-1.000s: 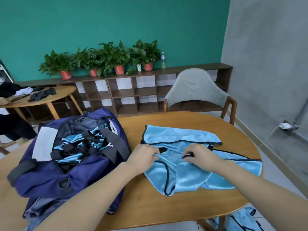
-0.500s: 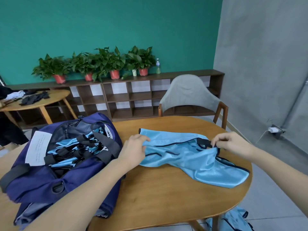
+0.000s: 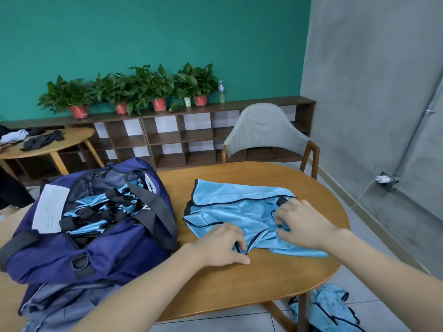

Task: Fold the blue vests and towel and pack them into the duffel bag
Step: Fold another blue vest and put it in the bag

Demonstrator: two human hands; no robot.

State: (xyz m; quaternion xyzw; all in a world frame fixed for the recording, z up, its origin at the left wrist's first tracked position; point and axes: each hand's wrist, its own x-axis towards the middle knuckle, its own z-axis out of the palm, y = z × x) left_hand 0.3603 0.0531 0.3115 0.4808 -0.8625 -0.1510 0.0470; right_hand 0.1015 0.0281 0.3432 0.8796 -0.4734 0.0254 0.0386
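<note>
A: Vest (image 3: 242,212) in light blue with dark trim, lying partly folded on the round wooden desk (image 3: 239,283), to the right of the duffel bag (image 3: 100,248).

B: And the hands?

A: The left hand (image 3: 220,245) sits at the vest's near edge, fingers curled and pinching the dark trim, thumb flat on the desk. The right hand (image 3: 299,224) is on the vest's right part, fingers bent into the bunched fabric and gripping it.

B: Is the bag open?

A: Yes. It is navy, unzipped, on the desk's left side, touching nothing of the vest on the desk. More blue vests (image 3: 96,212) with black straps lie packed inside it, and a white paper sheet (image 3: 49,208) rests on its left rim. A dark carry strap (image 3: 155,212) arches over the opening.

B: Any other vests around?

A: Another blue vest (image 3: 328,310) lies on the floor under the desk's right end.

B: Behind the desk?

A: A grey chair (image 3: 266,133) stands at the far side, then a low shelf (image 3: 167,140) with potted plants (image 3: 143,89) on top against a green wall.
</note>
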